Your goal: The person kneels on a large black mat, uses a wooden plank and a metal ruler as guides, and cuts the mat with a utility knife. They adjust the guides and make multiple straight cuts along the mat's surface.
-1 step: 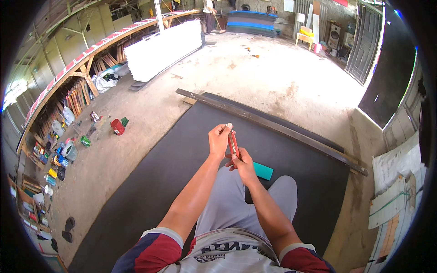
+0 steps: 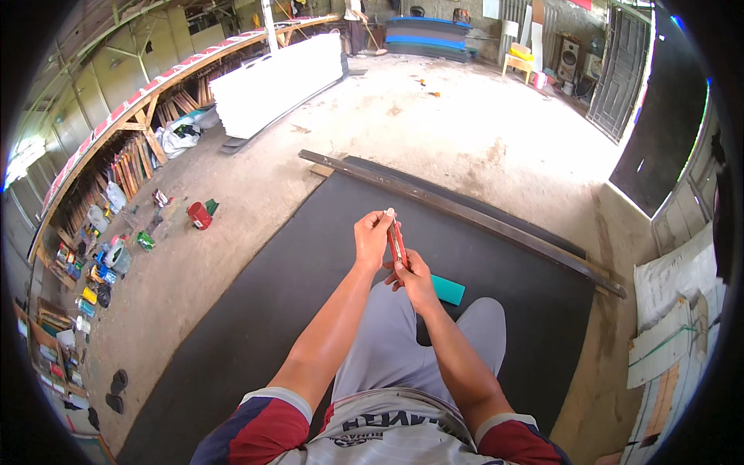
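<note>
A slim red tool, by its look a utility knife (image 2: pixel 397 242), is held up between my hands above my lap. My left hand (image 2: pixel 373 239) pinches its far tip between thumb and fingers. Around the near end of the body my right hand (image 2: pixel 413 277) is closed, thumb on top. Whether a blade sticks out is too small to tell. Beyond my right wrist, a flat teal strip (image 2: pixel 448 291) lies on the black sheet (image 2: pixel 287 294), partly hidden by my arm and leg.
A long dark metal bar (image 2: pixel 465 218) crosses the sheet's far end. To the left on the floor stand a red can (image 2: pixel 199 216) and several bottles and tins. A stack of white sheets (image 2: pixel 279 81) is farther off; a person (image 2: pixel 356 23) holds a broom at the back.
</note>
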`<state>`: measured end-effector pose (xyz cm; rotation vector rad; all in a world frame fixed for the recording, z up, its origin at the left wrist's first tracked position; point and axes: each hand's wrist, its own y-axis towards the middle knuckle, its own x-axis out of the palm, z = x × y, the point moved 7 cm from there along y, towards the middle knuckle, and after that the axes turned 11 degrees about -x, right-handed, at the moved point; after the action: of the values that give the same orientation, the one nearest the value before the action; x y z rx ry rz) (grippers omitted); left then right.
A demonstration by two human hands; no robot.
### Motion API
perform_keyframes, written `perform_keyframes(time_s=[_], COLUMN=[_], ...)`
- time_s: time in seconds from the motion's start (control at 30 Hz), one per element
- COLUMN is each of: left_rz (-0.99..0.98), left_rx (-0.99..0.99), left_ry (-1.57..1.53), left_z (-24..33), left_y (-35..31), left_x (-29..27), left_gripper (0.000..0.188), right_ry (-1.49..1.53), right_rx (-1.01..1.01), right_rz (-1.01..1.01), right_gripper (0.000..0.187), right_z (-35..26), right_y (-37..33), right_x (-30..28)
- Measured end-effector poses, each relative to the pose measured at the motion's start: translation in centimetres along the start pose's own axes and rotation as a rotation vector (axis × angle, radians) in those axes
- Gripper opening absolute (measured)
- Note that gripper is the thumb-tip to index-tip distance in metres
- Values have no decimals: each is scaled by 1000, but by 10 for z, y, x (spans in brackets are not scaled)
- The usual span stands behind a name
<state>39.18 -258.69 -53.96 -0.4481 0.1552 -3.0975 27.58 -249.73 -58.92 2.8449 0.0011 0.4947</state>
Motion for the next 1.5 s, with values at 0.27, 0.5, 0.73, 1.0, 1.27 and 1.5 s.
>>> perform_keyframes(time_s=[0.27, 0.5, 0.73, 1.0, 1.27, 1.5], left_rz=[64, 20, 31, 133, 39, 9], left_rx=[35, -14, 7, 84, -34, 2], left_ry=[-27, -6, 49, 103, 28, 163], left_z=[4, -1, -13, -22, -26, -60], left_y=[6, 5, 17, 20, 11, 31], left_x=[2, 7, -1, -1, 11, 8], left_gripper=[33, 30, 27, 27, 25, 23], right_ry=[-40, -10, 89, 7, 52, 129], right_rx=[91, 118, 116, 171, 150, 211], right_rz=[33, 62, 20, 80, 141, 53], right_gripper=[17, 16, 26, 22, 25, 24], right_z=[0, 3, -4, 1, 19, 4], right_y=[4, 1, 0, -1, -3, 2], right_x=[-11, -24, -9, -20, -35, -23])
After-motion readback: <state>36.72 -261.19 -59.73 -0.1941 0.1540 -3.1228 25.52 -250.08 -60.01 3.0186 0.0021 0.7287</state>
